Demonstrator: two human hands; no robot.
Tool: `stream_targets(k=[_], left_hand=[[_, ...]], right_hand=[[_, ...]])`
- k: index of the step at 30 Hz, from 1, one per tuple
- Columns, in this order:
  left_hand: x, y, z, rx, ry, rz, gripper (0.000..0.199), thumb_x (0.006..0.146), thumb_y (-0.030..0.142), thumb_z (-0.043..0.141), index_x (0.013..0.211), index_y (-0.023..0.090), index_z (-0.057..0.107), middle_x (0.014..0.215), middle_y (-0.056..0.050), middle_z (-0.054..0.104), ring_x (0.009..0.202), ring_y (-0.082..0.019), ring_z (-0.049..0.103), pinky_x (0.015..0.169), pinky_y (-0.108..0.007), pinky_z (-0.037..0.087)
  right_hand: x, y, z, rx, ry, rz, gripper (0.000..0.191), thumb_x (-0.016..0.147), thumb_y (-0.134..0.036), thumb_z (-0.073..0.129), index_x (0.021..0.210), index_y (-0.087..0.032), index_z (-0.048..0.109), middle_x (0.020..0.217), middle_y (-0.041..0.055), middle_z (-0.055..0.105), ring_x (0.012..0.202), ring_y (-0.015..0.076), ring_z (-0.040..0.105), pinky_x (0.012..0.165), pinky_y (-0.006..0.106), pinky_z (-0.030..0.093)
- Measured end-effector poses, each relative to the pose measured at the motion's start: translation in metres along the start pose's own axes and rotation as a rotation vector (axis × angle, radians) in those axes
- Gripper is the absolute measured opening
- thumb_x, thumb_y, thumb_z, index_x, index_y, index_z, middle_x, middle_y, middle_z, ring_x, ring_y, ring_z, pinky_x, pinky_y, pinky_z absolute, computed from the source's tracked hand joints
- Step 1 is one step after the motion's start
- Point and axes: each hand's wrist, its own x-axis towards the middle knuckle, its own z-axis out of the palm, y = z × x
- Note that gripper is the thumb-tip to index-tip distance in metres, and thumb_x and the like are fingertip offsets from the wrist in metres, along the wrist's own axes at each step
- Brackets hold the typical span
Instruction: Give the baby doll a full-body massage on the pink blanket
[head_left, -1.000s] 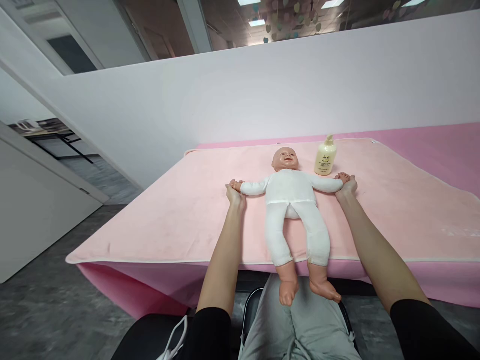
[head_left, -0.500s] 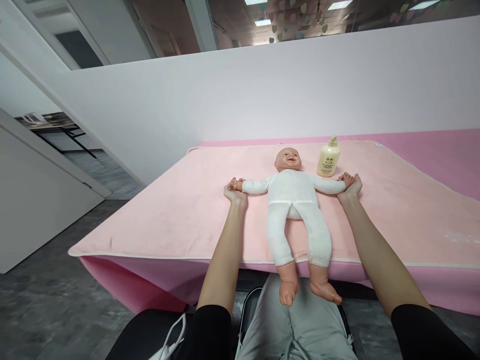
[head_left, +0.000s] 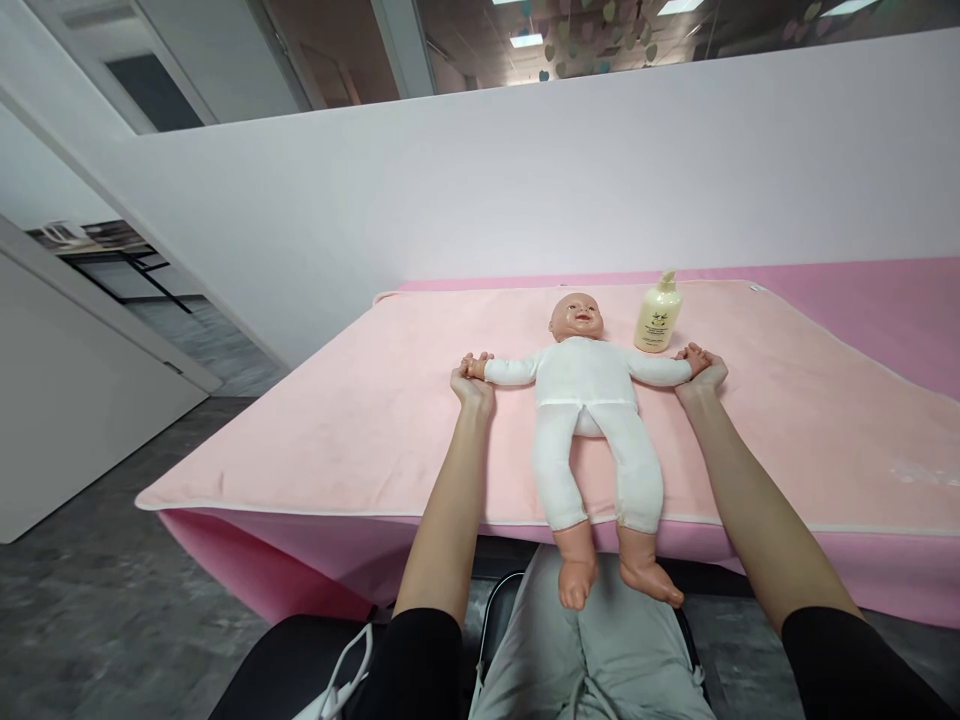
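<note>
A baby doll (head_left: 585, 375) with a white cloth body lies on its back on the pink blanket (head_left: 322, 420), arms stretched out to both sides. Its bare feet hang over the table's near edge, above my lap. My left hand (head_left: 474, 386) is closed around the doll's hand on the left. On the other side, my right hand (head_left: 702, 380) grips the doll's other hand, fingers curled beneath it. Close behind my right hand a pale yellow pump bottle (head_left: 657, 314) stands upright, not touched by it.
The blanket covers a table draped in a darker pink cloth (head_left: 885, 300), set against a white wall (head_left: 570, 180). Black chairs (head_left: 277, 665) are at the near side, with a white cable (head_left: 349, 675) on the left one. A door (head_left: 75, 400) is at far left.
Almost nothing differs. Both hands keep hold of the doll's hands with its arms spread; my fingers shift only very slightly.
</note>
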Motion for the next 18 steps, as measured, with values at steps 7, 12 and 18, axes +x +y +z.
stream_targets(k=[7,12,18], left_hand=[[0.001,0.0,0.001,0.026,0.01,-0.002,0.019,0.079,0.025,0.035,0.086,0.016,0.05,0.077,-0.007,0.061,0.07,-0.016,0.063,0.074,-0.031,0.049],[0.001,-0.002,0.001,0.047,0.018,-0.02,0.029,0.088,0.034,0.026,0.09,0.017,0.049,0.079,-0.007,0.061,0.072,-0.015,0.062,0.077,-0.031,0.048],[0.001,-0.004,0.005,0.121,0.03,-0.015,0.034,0.092,0.037,0.021,0.089,0.017,0.048,0.072,-0.005,0.059,0.064,-0.014,0.06,0.074,-0.029,0.048]], right_hand=[[-0.001,-0.002,0.003,0.033,0.063,0.04,0.034,0.089,-0.035,0.023,0.065,-0.019,0.043,0.057,-0.0021,0.045,0.044,0.0082,0.044,0.041,0.021,0.041],[0.007,0.001,-0.002,-0.012,0.016,0.039,0.044,0.09,-0.047,0.018,0.065,-0.02,0.043,0.053,-0.003,0.041,0.042,0.0087,0.042,0.041,0.022,0.04],[0.014,0.007,-0.005,-0.061,-0.005,-0.006,0.043,0.088,-0.051,0.03,0.06,-0.02,0.037,0.052,-0.005,0.042,0.041,0.0071,0.041,0.043,0.022,0.042]])
